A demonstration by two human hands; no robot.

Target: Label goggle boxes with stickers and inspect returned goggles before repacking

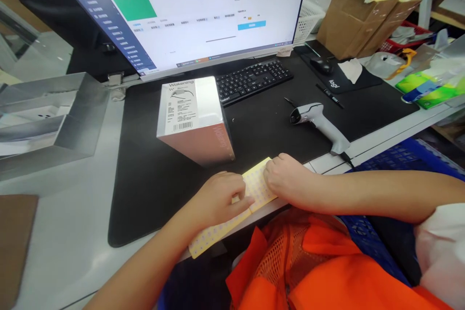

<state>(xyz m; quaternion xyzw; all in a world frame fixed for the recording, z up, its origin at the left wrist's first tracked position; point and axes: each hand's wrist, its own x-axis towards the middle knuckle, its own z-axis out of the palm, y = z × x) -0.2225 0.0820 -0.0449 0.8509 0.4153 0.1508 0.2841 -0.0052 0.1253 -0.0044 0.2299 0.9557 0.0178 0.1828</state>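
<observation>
— So, going left to right, what lies on the black mat (152,189)?

— Far left of centre stands a white box (194,118), upright, apart from both hands. At the near edge lies a yellow sticker sheet (232,208), half over the desk's lip.

— And the hands?

— The left hand (218,198) presses on the sheet's middle, fingers curled down, pinching at its surface. The right hand (286,177) rests on the sheet's far right end, fingers bent; whether it grips anything I cannot tell.

— How would the sheet handle?

— Light and floppy, I judge; best held flat by an edge. A scanner (319,121) lies further right.
</observation>
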